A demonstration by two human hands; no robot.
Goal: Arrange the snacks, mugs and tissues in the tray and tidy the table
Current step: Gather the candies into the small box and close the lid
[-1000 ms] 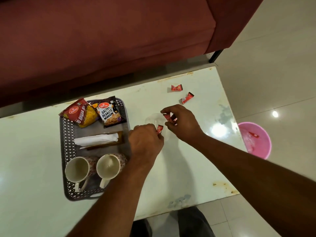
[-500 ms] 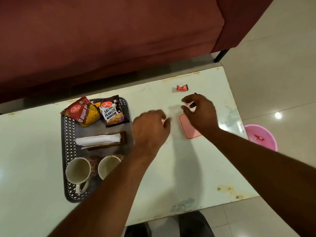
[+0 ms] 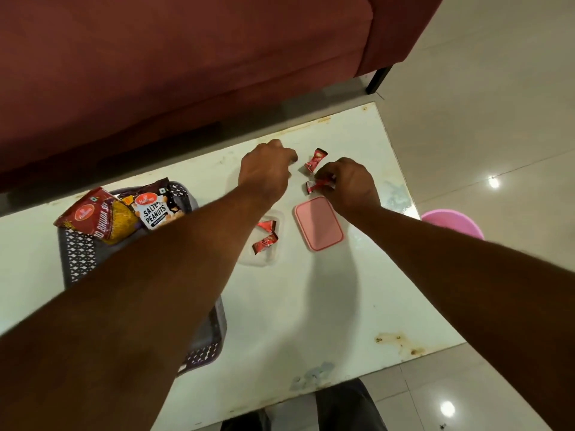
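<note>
My right hand [image 3: 350, 185] pinches a red wrapped candy [image 3: 314, 185] near the table's far right. My left hand [image 3: 264, 171] reaches toward another red candy [image 3: 315, 160] lying just beyond its fingertips; the fingers are curled and I see nothing in them. A clear plastic container [image 3: 264, 237] holds two red candies, and its pink lid [image 3: 319, 223] lies beside it. The grey perforated tray [image 3: 76, 253] at the left carries a red snack packet [image 3: 90, 217] and a salted peanuts packet [image 3: 155, 209]. My left forearm hides the mugs and tissues.
The white table [image 3: 311, 306] has rust stains near its front right corner. A maroon sofa [image 3: 186, 57] stands behind it. A pink bin [image 3: 454, 222] sits on the tiled floor to the right.
Both hands moved farther across the table toward the loose candies. My right hand took hold of one candy. Two candies now lie in the clear container, which is uncovered.
</note>
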